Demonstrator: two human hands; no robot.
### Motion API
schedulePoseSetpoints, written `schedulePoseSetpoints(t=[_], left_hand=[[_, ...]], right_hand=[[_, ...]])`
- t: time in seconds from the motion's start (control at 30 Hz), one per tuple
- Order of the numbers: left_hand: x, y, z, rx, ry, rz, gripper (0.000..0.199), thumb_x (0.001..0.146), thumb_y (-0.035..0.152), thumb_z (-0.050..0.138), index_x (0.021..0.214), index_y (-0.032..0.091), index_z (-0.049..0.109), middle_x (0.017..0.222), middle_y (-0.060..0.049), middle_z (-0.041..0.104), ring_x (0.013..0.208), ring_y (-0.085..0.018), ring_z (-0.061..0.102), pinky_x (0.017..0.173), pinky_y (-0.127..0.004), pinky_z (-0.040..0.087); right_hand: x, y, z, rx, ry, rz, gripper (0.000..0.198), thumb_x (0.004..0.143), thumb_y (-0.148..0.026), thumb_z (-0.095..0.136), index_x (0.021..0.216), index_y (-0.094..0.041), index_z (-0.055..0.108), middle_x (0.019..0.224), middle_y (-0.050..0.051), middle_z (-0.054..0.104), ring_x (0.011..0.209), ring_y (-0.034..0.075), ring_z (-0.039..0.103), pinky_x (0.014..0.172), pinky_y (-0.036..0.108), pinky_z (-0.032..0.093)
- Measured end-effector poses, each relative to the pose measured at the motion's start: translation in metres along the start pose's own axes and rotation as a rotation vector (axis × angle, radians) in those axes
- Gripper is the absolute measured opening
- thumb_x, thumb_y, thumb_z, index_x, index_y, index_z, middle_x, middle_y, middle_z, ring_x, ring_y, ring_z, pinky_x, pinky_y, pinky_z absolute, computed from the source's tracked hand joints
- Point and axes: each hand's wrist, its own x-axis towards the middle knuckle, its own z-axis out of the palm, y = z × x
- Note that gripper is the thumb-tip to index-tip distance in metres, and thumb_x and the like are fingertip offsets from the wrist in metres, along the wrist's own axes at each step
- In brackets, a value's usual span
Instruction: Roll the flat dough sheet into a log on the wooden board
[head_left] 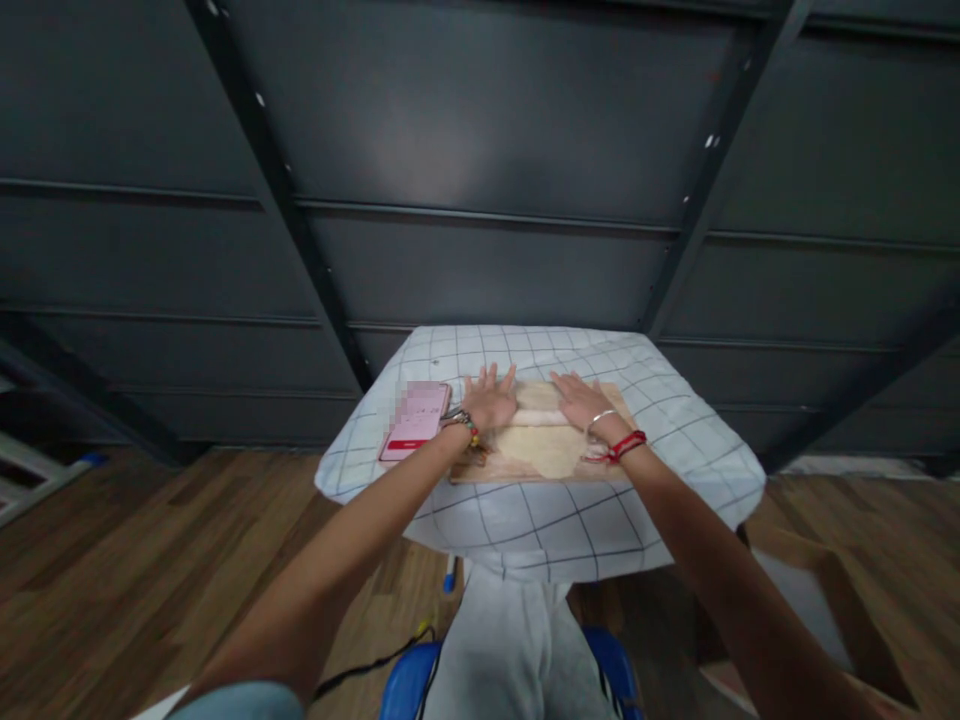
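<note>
My left hand [491,402] lies flat with its fingers spread over the left part of a pale rolling pin [538,417]. Over the pin's right part rests my right hand [583,402], its fingers stretched out and pointing away from me. The pin lies crosswise on a thin, pale sheet of dough [546,448], which spreads toward me and shows beyond the pin too. Under the dough is a wooden board [469,473]. The ends of the pin are hidden by my hands.
A checked white cloth [540,515] covers the small table. Left of the board lies a phone [417,412] with a lit pink screen. A dark panelled wall [495,270] stands behind the table. An open cardboard box [832,590] sits on the floor at right.
</note>
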Motion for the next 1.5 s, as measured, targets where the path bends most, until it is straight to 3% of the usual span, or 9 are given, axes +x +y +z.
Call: schedulePoseSetpoints(t=[0.23,0.4,0.57,0.67,0.83,0.93,1.07,1.23,1.5], left_hand=[[-0.008,0.006,-0.005,0.018,-0.054,-0.088,0.064,0.092,0.036,0.025,0.151,0.025,0.004,0.156,-0.006,0.01,0.142,-0.028,0.009,0.112,-0.054,0.009],[-0.013,0.007,-0.002,-0.009,-0.001,-0.008,0.063,0.092,0.036,0.026,0.15,0.027,0.006,0.156,-0.004,0.009,0.143,-0.025,0.007,0.113,-0.05,0.007],[-0.005,0.007,-0.006,-0.039,-0.068,-0.116,0.065,0.09,0.037,0.03,0.15,0.026,0.008,0.156,-0.006,0.01,0.142,-0.026,0.008,0.113,-0.049,0.011],[-0.008,0.006,-0.008,-0.051,-0.067,-0.085,0.064,0.091,0.036,0.029,0.15,0.026,0.008,0.156,-0.008,0.009,0.142,-0.026,0.008,0.112,-0.05,0.013],[-0.022,0.005,-0.005,-0.028,0.019,-0.02,0.062,0.092,0.033,0.026,0.15,0.025,0.007,0.156,-0.009,0.01,0.142,-0.026,0.006,0.112,-0.049,0.012],[-0.014,0.004,-0.007,-0.014,-0.031,0.005,0.064,0.09,0.035,0.032,0.15,0.025,0.011,0.156,-0.009,0.01,0.142,-0.028,0.005,0.112,-0.051,0.011],[0.011,-0.002,-0.012,-0.073,-0.098,-0.057,0.064,0.091,0.04,0.028,0.15,0.025,0.011,0.155,-0.01,0.013,0.142,-0.029,0.007,0.11,-0.054,0.014],[0.026,-0.01,-0.006,-0.133,-0.184,-0.244,0.07,0.087,0.038,0.033,0.15,0.027,0.005,0.154,-0.01,0.02,0.14,-0.029,0.017,0.108,-0.052,0.024],[0.017,-0.006,-0.002,-0.11,-0.009,-0.316,0.076,0.085,0.031,0.037,0.15,0.023,0.0,0.155,-0.011,0.013,0.141,-0.031,0.01,0.111,-0.052,0.015]], right_hand=[[-0.002,-0.002,0.0,-0.051,0.03,0.064,0.062,0.09,-0.025,0.027,0.15,-0.02,0.015,0.152,0.007,0.027,0.141,0.024,0.014,0.11,0.056,0.016],[-0.009,-0.002,0.003,-0.029,0.072,-0.005,0.06,0.091,-0.024,0.025,0.15,-0.021,0.016,0.152,0.004,0.028,0.141,0.023,0.016,0.111,0.054,0.014],[0.003,0.0,-0.009,0.081,-0.03,-0.014,0.064,0.085,-0.022,0.034,0.148,-0.014,0.025,0.146,0.009,0.038,0.135,0.024,0.032,0.108,0.044,0.027],[0.018,0.001,-0.022,0.146,-0.045,-0.027,0.067,0.083,-0.023,0.038,0.147,-0.009,0.026,0.143,0.013,0.043,0.131,0.023,0.039,0.106,0.036,0.032],[0.03,-0.004,-0.018,0.109,0.006,-0.015,0.062,0.091,-0.035,0.036,0.148,-0.012,0.025,0.148,0.014,0.034,0.137,0.032,0.025,0.106,0.05,0.028],[0.033,-0.005,-0.009,0.086,0.084,-0.023,0.057,0.095,-0.035,0.033,0.146,-0.013,0.028,0.148,0.013,0.036,0.137,0.031,0.024,0.108,0.049,0.025],[0.041,-0.003,-0.008,0.033,0.224,-0.02,0.052,0.096,-0.032,0.031,0.143,-0.012,0.033,0.144,0.013,0.041,0.137,0.026,0.027,0.11,0.046,0.022],[0.036,-0.006,-0.009,0.007,0.22,-0.03,0.053,0.094,-0.029,0.03,0.145,-0.013,0.03,0.144,0.013,0.042,0.137,0.027,0.026,0.11,0.052,0.02],[0.027,-0.012,-0.012,0.052,0.181,-0.002,0.055,0.092,-0.025,0.028,0.146,-0.013,0.028,0.145,0.013,0.039,0.138,0.03,0.023,0.106,0.062,0.022]])
